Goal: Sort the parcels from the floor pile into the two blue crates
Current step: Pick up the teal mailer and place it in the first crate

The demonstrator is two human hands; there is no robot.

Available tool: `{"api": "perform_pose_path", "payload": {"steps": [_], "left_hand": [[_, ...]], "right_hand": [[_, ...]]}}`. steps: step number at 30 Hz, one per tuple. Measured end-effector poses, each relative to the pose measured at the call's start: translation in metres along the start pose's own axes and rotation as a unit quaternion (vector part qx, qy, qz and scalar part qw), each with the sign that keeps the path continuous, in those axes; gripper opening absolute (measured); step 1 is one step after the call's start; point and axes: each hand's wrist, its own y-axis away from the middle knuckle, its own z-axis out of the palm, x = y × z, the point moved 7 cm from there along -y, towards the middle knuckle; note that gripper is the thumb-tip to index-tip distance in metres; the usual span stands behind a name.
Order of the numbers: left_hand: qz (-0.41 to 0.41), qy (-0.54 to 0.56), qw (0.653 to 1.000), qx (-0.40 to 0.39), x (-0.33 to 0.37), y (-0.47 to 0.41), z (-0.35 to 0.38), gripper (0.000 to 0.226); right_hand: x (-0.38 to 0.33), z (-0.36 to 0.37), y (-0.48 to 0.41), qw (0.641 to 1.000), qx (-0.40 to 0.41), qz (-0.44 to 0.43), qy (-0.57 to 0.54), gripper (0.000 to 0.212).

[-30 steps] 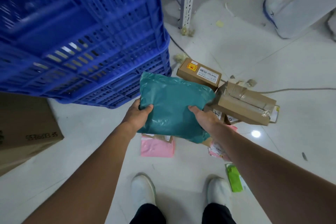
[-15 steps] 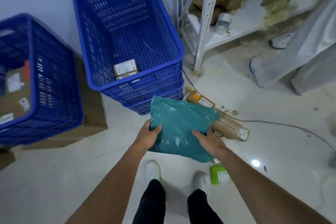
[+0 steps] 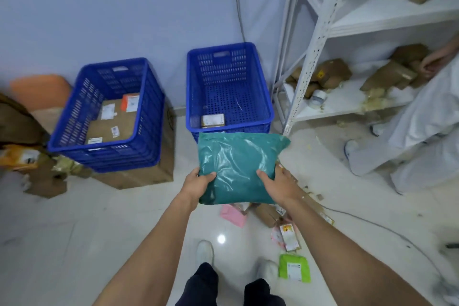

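Note:
A teal plastic mailer bag [image 3: 238, 164] hangs in front of me, just short of the right blue crate [image 3: 269, 117]. My left hand [image 3: 198, 185] grips its lower left edge and my right hand [image 3: 279, 185] grips its lower right edge, thumbs on top. The right blue crate holds one small labelled box [image 3: 212, 120]. The left blue crate [image 3: 149, 131] stands on a cardboard box and holds flat brown parcels [image 3: 111, 124]. The floor pile lies below the bag: a pink mailer [image 3: 234, 215], brown boxes [image 3: 267, 213] and a green packet [image 3: 294, 267].
A white metal shelf rack [image 3: 313, 57] with brown boxes stands right of the crates. Another person in white clothes [image 3: 427, 136] is at the far right, a hand on the shelf. Flattened cardboard [image 3: 47, 181] lies at left, and a cable [image 3: 387, 228] crosses the floor on the right.
The view has pulled up and back, so both crates now show whole. Both hands have lifted the teal bag higher, toward the right crate's front rim.

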Motion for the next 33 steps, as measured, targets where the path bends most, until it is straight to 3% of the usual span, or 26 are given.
{"api": "perform_pose_path", "payload": {"steps": [4, 9, 14, 17, 19, 24, 33], "left_hand": [[0.013, 0.04, 0.999, 0.02, 0.02, 0.015, -0.035, 0.025], [0.04, 0.07, 0.996, 0.026, 0.034, 0.024, -0.08, 0.026], [0.06, 0.098, 0.993, 0.015, 0.034, 0.02, -0.135, 0.031], [0.057, 0.136, 0.989, 0.003, 0.032, 0.019, -0.171, 0.028], [0.059, 0.145, 0.988, -0.004, 0.031, 0.017, -0.192, 0.027], [0.069, 0.171, 0.983, -0.014, 0.04, 0.003, -0.234, 0.027], [0.025, 0.159, 0.986, -0.053, 0.068, -0.044, -0.266, 0.024]], "right_hand": [[-0.033, 0.006, 0.016, 0.999, 0.019, -0.034, 0.019, 0.081], [-0.027, 0.041, 0.022, 0.999, 0.011, 0.047, -0.008, 0.089], [-0.071, 0.075, 0.049, 0.988, -0.043, 0.046, -0.141, 0.069], [-0.101, 0.111, 0.066, 0.957, -0.114, 0.09, -0.249, 0.084], [-0.123, 0.136, 0.073, 0.933, -0.137, 0.099, -0.317, 0.082], [-0.172, 0.164, 0.077, 0.856, -0.112, 0.089, -0.497, 0.043], [-0.217, 0.17, 0.033, 0.784, -0.109, 0.096, -0.604, 0.048]]}}
